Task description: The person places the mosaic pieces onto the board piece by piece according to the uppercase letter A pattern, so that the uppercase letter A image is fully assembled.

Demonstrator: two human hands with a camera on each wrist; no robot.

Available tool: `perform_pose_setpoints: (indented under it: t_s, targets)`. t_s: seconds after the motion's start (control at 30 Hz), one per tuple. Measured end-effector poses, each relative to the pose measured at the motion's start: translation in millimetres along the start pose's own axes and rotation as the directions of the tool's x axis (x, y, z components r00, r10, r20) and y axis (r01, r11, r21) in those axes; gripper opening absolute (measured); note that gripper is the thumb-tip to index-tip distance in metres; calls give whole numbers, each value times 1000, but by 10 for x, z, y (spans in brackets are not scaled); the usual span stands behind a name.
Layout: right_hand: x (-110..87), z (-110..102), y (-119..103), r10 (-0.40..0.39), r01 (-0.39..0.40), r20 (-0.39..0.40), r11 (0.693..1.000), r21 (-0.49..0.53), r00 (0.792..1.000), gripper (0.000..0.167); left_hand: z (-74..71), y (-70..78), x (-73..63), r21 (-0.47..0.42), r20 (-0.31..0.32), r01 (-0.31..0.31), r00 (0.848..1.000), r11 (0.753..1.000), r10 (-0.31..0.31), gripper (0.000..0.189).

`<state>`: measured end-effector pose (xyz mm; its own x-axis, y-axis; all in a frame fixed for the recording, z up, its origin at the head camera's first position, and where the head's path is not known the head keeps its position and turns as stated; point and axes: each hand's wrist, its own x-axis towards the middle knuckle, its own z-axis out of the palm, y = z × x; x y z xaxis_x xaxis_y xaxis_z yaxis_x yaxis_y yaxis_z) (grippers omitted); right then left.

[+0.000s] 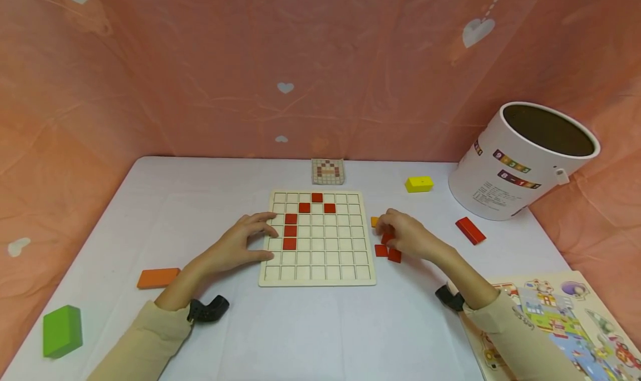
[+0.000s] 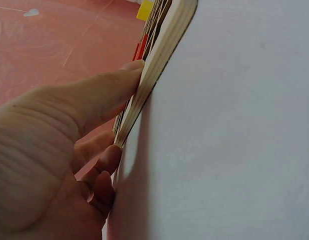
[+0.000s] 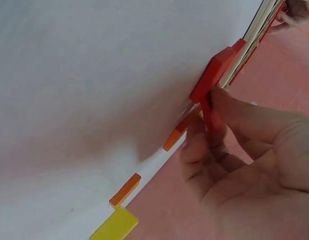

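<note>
Red tile (image 3: 211, 117) is pinched in our right fingers (image 3: 194, 148) between the grid board (image 1: 325, 243) and tabletop's right edge (image 1: 542, 246); our left fingers (image 1: 260, 217), loosely spread, touch the board. Loose tiles (image 1: 381, 251) lie close, a bucket (image 1: 481, 175) at the far-right corner.

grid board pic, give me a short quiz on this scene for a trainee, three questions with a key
1. How many red tiles lie on the board?
2. True or false: the right hand pinches a red tile.
3. Fill the gap: in the head view, the leftmost block is ____ in colour.

Key:
1. Six
2. True
3. Green
</note>
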<state>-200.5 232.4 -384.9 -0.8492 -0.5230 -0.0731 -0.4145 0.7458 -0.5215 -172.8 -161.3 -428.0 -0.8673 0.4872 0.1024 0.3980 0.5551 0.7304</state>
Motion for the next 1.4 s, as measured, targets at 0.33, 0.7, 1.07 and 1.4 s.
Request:
perform_pose_setpoints:
  t_s: [0.33, 0.7, 1.07, 1.4]
  targets:
    - [192, -74, -152, -47, 51, -38, 991, 126, 998, 23, 0, -23, -2, 2, 3, 6, 1000, 1000, -6, 34]
    - [690, 44, -356, -80, 81, -13, 973, 218, 997, 28, 6, -33, 10, 7, 6, 5, 1000, 1000, -5, 34]
    - [753, 102, -376, -51, 52, -14, 989, 136, 999, 23, 0, -11, 13, 17, -11, -17, 1000, 1000, 17, 33]
    - [704, 141, -397, -57, 57, -37, 998, 7, 998, 25, 13, -10, 11, 3, -2, 8, 1000, 1000, -8, 33]
